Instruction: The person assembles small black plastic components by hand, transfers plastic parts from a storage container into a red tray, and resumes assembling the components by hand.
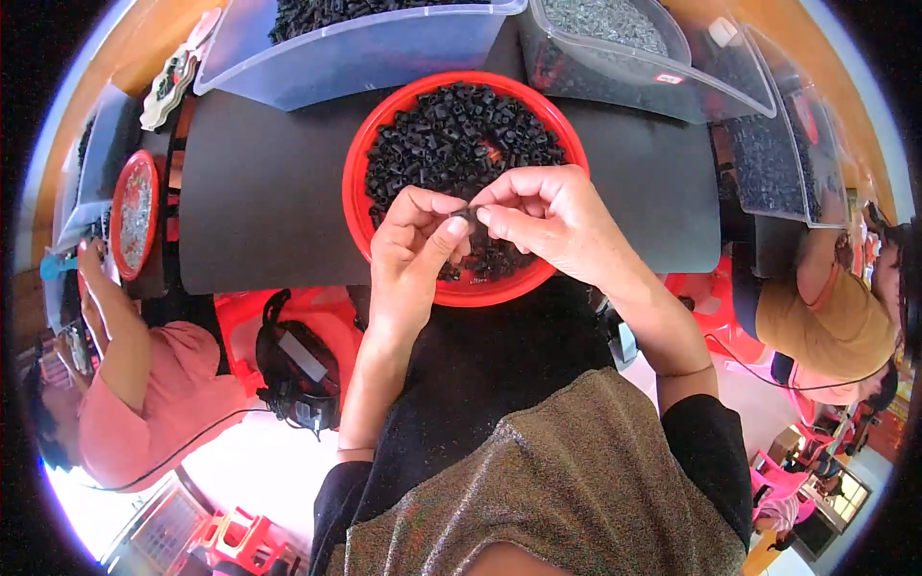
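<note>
Over a red bowl [357, 206] heaped with small black parts [451, 134], the left hand [415, 245] and the right hand [547, 216] meet, pinching one small dark piece [468, 212] between their fingertips. The bowl sits on a black mat [259, 211] on the counter [749, 19]. Behind it stand clear plastic bins [365, 58], one holding black parts, another grey ones. At the left, a person in pink [144, 384] reaches toward a second red bowl [117, 213]; at the right sits a person in a mustard top [826, 322].
</note>
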Available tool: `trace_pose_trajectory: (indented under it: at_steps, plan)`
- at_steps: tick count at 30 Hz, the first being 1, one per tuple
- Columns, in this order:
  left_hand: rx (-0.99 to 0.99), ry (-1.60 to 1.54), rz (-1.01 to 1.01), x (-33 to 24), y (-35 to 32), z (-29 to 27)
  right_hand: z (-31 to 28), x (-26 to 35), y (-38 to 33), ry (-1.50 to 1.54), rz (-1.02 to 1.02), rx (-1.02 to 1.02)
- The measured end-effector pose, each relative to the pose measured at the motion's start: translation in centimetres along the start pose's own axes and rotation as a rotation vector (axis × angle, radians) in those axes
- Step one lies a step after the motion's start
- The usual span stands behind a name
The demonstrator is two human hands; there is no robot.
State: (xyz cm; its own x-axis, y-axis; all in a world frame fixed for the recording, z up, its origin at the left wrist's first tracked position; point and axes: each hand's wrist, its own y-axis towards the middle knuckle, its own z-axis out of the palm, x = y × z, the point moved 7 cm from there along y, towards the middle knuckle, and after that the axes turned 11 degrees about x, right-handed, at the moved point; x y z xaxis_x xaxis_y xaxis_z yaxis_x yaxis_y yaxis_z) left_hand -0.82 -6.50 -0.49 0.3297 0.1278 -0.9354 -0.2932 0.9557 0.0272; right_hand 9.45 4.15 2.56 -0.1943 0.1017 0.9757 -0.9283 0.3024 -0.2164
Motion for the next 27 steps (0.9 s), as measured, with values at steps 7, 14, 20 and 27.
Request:
trace_pose_trajectory:
  at_steps: [7,14,20,27]
  plan:
    - [0.027,0.093,0.009,-0.2,-0.1,0.0,0.0,0.0,-0.1,0.006,-0.004,-0.004]
    - [0.001,0.212,0.0,-0.7,-0.2,0.1,-0.1,-0.7,0.1,-0.004,0.023,0.013]
    - [0.003,0.29,-0.033,-1.0,0.0,0.5,0.1,-0.1,0.0,-0.154,-0.014,-0.048]
    - [-0.012,0.337,-0.021,-1.0,-0.1,0.8,-0.3,-0.7,0.3,0.015,0.026,0.041]
